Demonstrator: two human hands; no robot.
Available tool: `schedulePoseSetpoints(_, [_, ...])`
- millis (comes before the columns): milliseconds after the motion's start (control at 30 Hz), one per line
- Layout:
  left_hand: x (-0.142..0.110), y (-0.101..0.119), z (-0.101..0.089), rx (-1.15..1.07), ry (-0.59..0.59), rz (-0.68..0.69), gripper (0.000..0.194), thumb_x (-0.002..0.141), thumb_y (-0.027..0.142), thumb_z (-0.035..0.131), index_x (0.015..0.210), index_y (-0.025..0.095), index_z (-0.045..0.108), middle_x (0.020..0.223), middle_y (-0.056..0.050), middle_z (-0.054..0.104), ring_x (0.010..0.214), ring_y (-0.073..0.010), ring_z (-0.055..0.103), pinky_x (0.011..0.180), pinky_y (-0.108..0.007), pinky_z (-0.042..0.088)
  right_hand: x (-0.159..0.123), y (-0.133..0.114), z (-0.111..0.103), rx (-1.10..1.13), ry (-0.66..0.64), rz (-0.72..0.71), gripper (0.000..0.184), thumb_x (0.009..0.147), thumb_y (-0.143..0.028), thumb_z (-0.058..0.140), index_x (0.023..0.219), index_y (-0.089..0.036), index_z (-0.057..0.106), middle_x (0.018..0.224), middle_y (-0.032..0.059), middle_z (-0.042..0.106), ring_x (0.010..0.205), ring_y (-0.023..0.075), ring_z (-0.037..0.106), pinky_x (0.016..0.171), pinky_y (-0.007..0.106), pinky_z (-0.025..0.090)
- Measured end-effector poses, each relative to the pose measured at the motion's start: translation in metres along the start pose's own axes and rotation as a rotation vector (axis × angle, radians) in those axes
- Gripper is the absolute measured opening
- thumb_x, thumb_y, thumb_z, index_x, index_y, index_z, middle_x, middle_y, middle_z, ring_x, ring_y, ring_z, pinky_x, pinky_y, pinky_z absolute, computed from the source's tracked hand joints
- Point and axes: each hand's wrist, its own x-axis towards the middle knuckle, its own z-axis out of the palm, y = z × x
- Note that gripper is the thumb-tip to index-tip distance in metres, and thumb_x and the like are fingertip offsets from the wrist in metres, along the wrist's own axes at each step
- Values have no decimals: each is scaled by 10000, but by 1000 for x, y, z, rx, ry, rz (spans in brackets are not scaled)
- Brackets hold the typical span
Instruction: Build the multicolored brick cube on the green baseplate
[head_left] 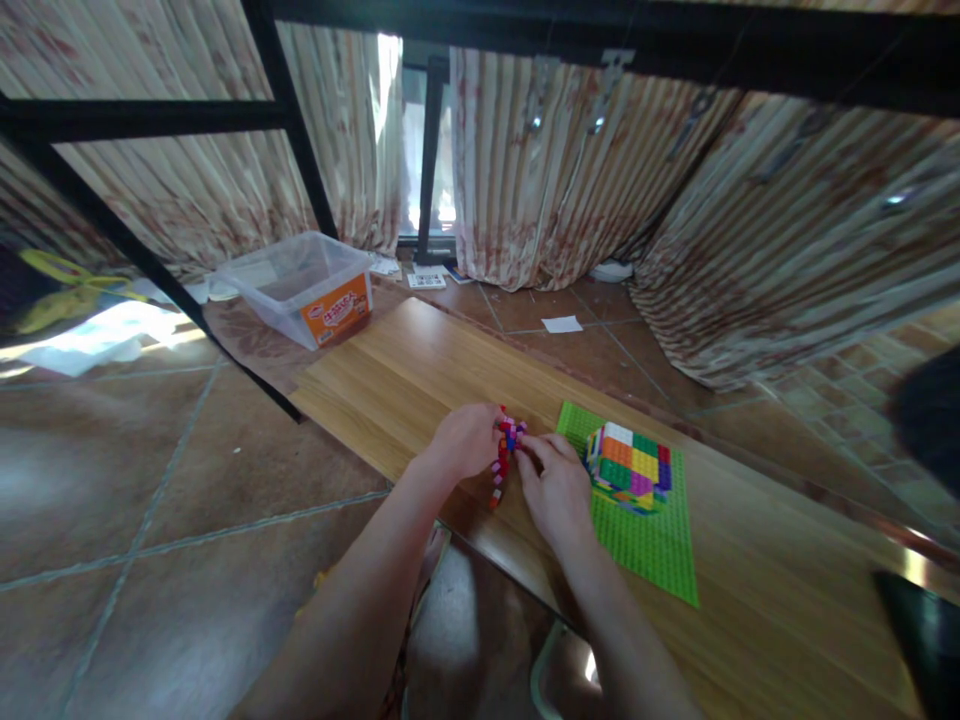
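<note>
Small toy building bricks [510,436] in red, pink, blue and purple are bunched between my two hands, with a few trailing toward me over the wooden tabletop. My left hand [469,440] curls round the left side of the bunch, its fingertips mostly hidden. From the right, the thumb and fingers of my right hand [559,485] pinch at the bunch's edge; which brick they grip is too small to make out. Just beyond that hand, a multicoloured block built of bricks [630,465] sits on a green studded baseplate [645,560].
The narrow wooden table [405,360] runs diagonally across the view. A clear plastic bin [300,280] with an orange label stands past its far left end. Black metal bars [150,118] cross the upper left. Curtains [540,180] hang behind, and a white paper [562,324] lies on the floor.
</note>
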Motion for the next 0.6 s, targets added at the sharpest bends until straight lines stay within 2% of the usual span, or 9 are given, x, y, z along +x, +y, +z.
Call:
schedulePoseSetpoints(133, [0,0,0,11,0,4,244,878,204,439,969,183,664,951,-82,719,897,-194,661,791,-284,482,3,1,4,-10,18,19,231,886,-256,500,953,-230,720,906,76,647,839,220,603,767,360,486])
schedulePoseSetpoints(333, [-1,1,-2,3,-4,-12,239,873,209,438,959,185,660,932,-73,714,889,-187,651,773,-269,471,5,-7,-2,93,15,63,198,886,-255,498,868,-191,685,940,98,653,866,227,611,779,365,486])
schedulePoseSetpoints(500, [-1,-1,-5,2,22,-15,254,869,200,432,982,185,659,955,-75,710,890,-182,642,781,-271,463,0,-20,-26,291,17,144,194,906,-296,497,917,-190,659,869,61,699,765,190,645,719,334,499])
schedulePoseSetpoints(600, [-1,-2,-6,-4,50,-7,274,873,198,417,1005,183,657,973,-81,709,888,-184,642,773,-273,459,-8,-15,-51,444,58,219,207,864,-354,577,936,-196,689,853,52,717,744,184,669,699,327,531])
